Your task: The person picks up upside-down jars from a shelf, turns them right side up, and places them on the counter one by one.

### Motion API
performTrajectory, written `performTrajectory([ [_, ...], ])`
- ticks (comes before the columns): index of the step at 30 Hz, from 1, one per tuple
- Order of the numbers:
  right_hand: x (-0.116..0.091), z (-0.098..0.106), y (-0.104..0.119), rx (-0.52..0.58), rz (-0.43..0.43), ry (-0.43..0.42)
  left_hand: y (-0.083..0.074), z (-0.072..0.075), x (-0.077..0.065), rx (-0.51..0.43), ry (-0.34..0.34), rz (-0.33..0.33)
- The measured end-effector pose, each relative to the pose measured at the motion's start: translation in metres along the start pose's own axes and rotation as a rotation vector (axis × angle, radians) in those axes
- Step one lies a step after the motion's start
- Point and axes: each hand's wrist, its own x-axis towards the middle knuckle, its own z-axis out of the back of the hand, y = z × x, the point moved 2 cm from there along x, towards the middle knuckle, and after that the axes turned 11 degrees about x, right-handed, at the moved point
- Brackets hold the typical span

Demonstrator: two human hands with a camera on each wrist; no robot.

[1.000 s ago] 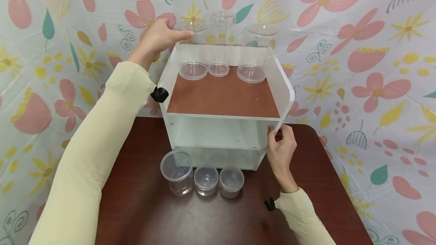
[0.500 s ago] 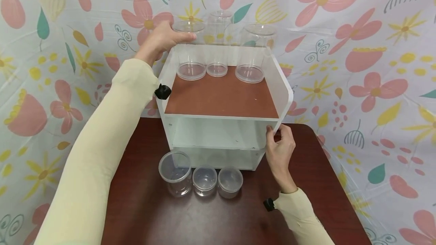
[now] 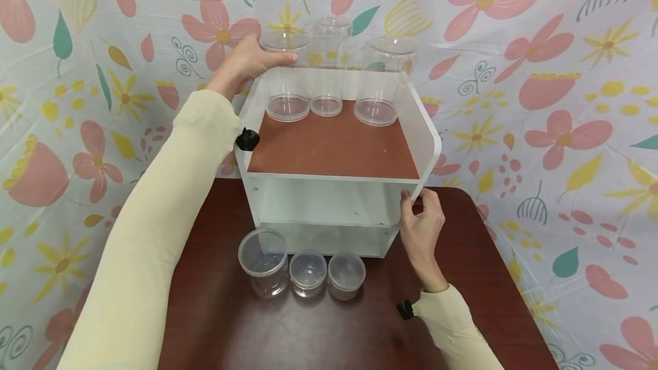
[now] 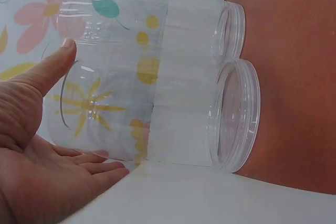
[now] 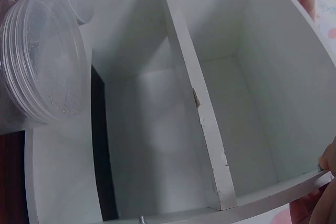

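A white two-tier shelf unit [image 3: 334, 176] with a brown top board stands on the dark table. My left hand [image 3: 249, 61] reaches to the clear jar [image 3: 288, 110] at the top board's back left. Its thumb lies at the jar's front and its straight fingers along the outer side, as the left wrist view shows of the hand [image 4: 47, 177]; firm contact is hard to tell through the clear wall. My right hand [image 3: 424, 230] pinches the unit's right side panel, thumb on the inner face; in the right wrist view only its fingers [image 5: 328, 156] show at the edge.
Beside the left jar stand a narrow clear jar [image 3: 326, 107] and a wide one [image 3: 376, 112]. In front of the unit are a large lidded jar [image 3: 264, 267] and two small ones [image 3: 308, 273]. Flowered cloth [image 3: 514, 73] hangs behind the table [image 3: 360, 336].
My left hand has shifted slightly right and down along the jar, its thumb lying further across the front. My right hand keeps its hold on the panel. The view has moved a little.
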Motion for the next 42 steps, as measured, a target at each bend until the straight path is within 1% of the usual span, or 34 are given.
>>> performTrajectory([
  [4,0.0,0.0,0.0,0.001,0.0,0.001,0.002,-0.002,0.0,-0.033,-0.012,-0.009],
  [11,0.001,-0.002,0.0,0.004,0.005,0.014,0.005,-0.002,-0.003,-0.032,-0.035,-0.011],
  [13,0.001,-0.003,-0.001,0.003,0.007,0.015,0.005,-0.002,-0.004,-0.073,-0.038,-0.036],
  [15,0.001,-0.004,-0.002,0.007,0.011,0.01,0.005,-0.002,-0.005,-0.129,-0.036,-0.076],
  [18,0.002,-0.005,-0.002,0.01,0.016,0.001,0.005,0.0,-0.008,-0.173,-0.028,-0.11],
  [20,0.002,-0.005,-0.002,0.012,0.018,-0.005,0.005,0.004,-0.011,-0.157,-0.021,-0.107],
  [22,0.002,-0.005,-0.002,0.011,0.019,-0.007,0.006,0.007,-0.015,-0.13,-0.016,-0.085],
  [24,0.003,-0.004,-0.003,0.008,0.02,-0.007,0.005,0.01,-0.018,-0.118,-0.012,-0.078],
  [25,0.003,-0.004,-0.003,0.008,0.02,-0.008,0.005,0.011,-0.02,-0.126,-0.012,-0.08],
  [29,0.004,-0.003,-0.003,-0.004,0.022,-0.005,0.001,0.015,-0.027,-0.13,-0.043,-0.091],
  [33,0.004,-0.004,-0.004,0.003,0.019,0.0,-0.001,0.018,-0.034,-0.19,-0.043,-0.106],
  [35,0.004,-0.004,-0.004,0.006,0.019,0.002,-0.002,0.019,-0.036,-0.273,-0.022,-0.134],
  [37,0.004,-0.004,-0.005,0.005,0.018,0.007,-0.002,0.019,-0.04,-0.335,-0.01,-0.161],
  [39,0.004,-0.004,-0.004,0.005,0.019,0.01,-0.002,0.02,-0.043,-0.385,0.0,-0.193],
  [42,0.004,-0.004,-0.004,0.007,0.009,0.017,-0.002,0.02,-0.05,-0.427,0.007,-0.226],
])
